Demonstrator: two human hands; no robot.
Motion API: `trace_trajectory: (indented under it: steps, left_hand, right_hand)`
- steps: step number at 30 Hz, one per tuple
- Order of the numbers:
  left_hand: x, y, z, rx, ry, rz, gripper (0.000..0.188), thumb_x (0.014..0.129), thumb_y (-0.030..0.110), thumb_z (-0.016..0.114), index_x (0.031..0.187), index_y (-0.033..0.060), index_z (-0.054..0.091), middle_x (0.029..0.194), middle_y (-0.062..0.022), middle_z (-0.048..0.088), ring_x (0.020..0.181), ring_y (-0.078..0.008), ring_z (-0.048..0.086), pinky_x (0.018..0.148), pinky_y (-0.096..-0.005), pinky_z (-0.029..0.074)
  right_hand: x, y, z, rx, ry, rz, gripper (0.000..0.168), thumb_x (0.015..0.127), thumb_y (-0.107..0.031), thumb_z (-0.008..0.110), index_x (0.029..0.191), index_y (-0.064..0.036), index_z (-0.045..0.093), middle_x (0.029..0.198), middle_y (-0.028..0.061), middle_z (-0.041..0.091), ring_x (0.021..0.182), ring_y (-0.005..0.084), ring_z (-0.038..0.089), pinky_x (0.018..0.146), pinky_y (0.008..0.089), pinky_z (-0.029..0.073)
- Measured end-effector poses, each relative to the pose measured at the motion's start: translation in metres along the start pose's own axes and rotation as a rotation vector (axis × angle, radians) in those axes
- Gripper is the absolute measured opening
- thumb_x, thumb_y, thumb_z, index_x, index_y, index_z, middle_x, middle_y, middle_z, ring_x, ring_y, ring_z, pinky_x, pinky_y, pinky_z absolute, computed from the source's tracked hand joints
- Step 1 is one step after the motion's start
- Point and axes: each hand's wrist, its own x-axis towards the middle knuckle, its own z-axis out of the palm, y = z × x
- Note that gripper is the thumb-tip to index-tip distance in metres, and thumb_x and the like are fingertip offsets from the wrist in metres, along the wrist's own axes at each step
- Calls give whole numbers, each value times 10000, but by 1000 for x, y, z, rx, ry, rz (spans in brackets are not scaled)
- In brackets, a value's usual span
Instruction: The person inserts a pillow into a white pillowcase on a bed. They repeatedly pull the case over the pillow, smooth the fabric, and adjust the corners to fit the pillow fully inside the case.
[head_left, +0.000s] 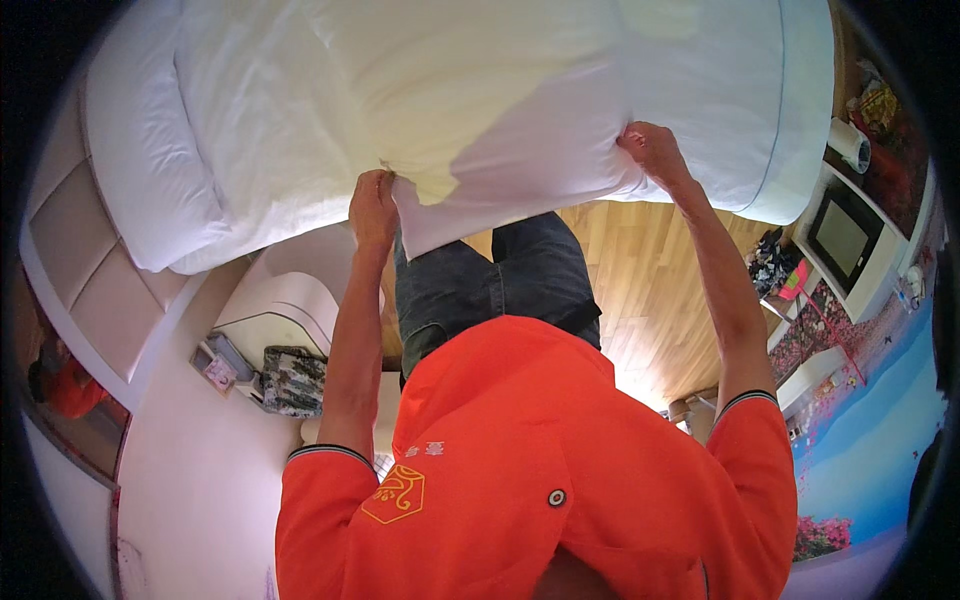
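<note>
Both of my hands grip the near edge of a white bed sheet or duvet cover (517, 150) on the bed. My left hand (373, 206) pinches the cloth near the middle of the bed's side, and creases run out from the fingers. Farther right, my right hand (649, 150) has its fingers closed on the same cloth. Between the hands the fabric hangs in a flap over the bed's side, its lower edge reaching my thighs. A white pillow (150, 150) lies at the head end on the left.
A padded headboard (97, 262) stands left, beside a nightstand (277, 322) with a camouflage-patterned cloth item (294, 379) by it. At right are a desk-like unit with a dark-framed panel (844, 236), a white bin (850, 145) and a red-handled broom or dustpan (795, 281). Wooden flooring (652, 300) lies behind me.
</note>
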Motion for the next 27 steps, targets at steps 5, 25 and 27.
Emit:
trace_trajectory:
  steps: [5, 25, 27]
  left_hand:
    - [-10, 21, -6, -77, 5, 183, 309, 883, 118, 678, 1188, 112, 633, 1076, -101, 639, 832, -290, 673, 681, -374, 552]
    - [31, 18, -42, 239, -444, 631, 145, 909, 127, 607, 1023, 47, 564, 1001, -136, 619, 890, -339, 650, 699, -441, 544]
    - [23, 40, -37, 137, -287, 606, 145, 902, 106, 603, 1031, 48, 572, 1022, -135, 620, 893, -342, 650, 713, -438, 550]
  right_hand:
    - [12, 5, 7, -307, -3, -93, 191, 844, -193, 575, 791, -34, 666, 881, 190, 684, 820, 395, 660, 727, 482, 537]
    - [-5, -21, -17, -158, 216, -15, 184, 818, -154, 650, 982, -97, 709, 994, 118, 697, 915, 327, 681, 780, 414, 562]
    - [-4, -42, -21, -161, 306, -283, 270, 798, -123, 686, 1065, -88, 675, 1080, 133, 669, 1005, 332, 654, 843, 420, 551]
